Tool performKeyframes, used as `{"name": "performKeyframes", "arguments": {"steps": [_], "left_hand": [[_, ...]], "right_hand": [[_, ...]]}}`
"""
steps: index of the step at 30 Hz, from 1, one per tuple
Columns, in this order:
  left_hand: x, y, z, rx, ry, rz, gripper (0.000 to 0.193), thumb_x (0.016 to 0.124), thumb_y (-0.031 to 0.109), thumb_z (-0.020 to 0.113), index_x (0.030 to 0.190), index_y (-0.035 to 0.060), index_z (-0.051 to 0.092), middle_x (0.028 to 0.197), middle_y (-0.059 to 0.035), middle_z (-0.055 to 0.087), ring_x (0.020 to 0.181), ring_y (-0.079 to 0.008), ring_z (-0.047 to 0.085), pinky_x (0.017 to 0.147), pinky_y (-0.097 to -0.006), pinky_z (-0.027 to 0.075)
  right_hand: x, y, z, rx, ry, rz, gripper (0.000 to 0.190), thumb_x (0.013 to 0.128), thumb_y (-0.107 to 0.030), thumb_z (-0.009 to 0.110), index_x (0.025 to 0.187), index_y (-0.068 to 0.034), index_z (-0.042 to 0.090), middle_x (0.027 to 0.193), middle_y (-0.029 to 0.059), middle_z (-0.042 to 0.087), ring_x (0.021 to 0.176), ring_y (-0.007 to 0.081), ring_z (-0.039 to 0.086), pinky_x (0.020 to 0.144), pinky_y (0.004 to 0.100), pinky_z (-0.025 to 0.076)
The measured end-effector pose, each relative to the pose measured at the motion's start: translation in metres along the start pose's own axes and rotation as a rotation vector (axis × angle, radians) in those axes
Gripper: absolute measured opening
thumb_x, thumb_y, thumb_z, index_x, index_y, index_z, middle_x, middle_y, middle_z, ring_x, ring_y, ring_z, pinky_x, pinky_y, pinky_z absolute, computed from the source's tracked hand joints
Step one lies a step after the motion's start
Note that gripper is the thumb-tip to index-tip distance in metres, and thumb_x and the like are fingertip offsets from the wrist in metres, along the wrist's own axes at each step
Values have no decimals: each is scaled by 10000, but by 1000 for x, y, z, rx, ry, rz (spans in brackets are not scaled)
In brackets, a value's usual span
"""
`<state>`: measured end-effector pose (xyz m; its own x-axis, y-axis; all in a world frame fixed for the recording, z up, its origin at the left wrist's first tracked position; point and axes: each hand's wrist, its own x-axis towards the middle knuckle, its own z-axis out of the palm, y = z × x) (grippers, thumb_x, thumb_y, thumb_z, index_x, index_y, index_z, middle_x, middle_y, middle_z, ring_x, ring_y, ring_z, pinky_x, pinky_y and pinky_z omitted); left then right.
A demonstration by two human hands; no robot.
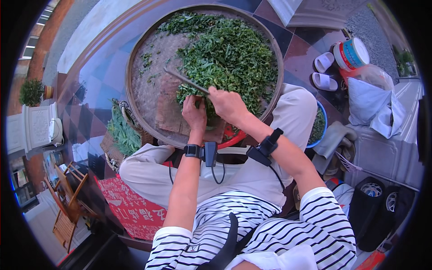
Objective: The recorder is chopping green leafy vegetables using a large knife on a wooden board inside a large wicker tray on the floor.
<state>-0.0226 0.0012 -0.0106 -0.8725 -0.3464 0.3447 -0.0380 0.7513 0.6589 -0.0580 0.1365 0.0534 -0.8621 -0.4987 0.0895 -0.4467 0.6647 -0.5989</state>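
My right hand (229,105) grips a knife (186,80), whose blade points up and to the left across the greens. Just left of it, my left hand (195,114) has its fingers curled down onto a bunch of leafy greens (210,109), partly hidden under the fingers. Both hands are over a worn wooden cutting board (172,116), which lies in the near part of a large round woven tray (148,57). A heap of chopped greens (233,54) covers much of the tray's middle and right side.
Whole leaves (125,130) lie in a wicker basket (109,148) at the left. A red basin (236,138) shows below the board. Right of my knee is a blue-rimmed basin (324,118) of chopped greens. Slippers (324,82), a bucket (352,54) and a white sack (369,101) stand further right.
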Motion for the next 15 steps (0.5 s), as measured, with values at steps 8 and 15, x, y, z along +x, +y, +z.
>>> {"name": "performKeyframes", "arguments": {"steps": [8, 15], "left_hand": [[2, -6, -2, 21, -22, -1, 88, 671, -4, 654, 724, 15, 586, 744, -98, 581, 719, -283, 584, 658, -345, 457], [-1, -4, -2, 0, -30, 23, 70, 676, 19, 634, 737, 38, 607, 768, -85, 591, 748, -280, 567, 678, -360, 446]], "right_hand": [[2, -2, -4, 13, 44, 17, 111, 835, -119, 488, 899, -28, 477, 681, 185, 611, 624, 345, 627, 535, 426, 498], [0, -4, 6, -79, -65, 21, 110, 822, -109, 485, 909, -42, 479, 682, 178, 619, 635, 337, 633, 540, 428, 506]]}}
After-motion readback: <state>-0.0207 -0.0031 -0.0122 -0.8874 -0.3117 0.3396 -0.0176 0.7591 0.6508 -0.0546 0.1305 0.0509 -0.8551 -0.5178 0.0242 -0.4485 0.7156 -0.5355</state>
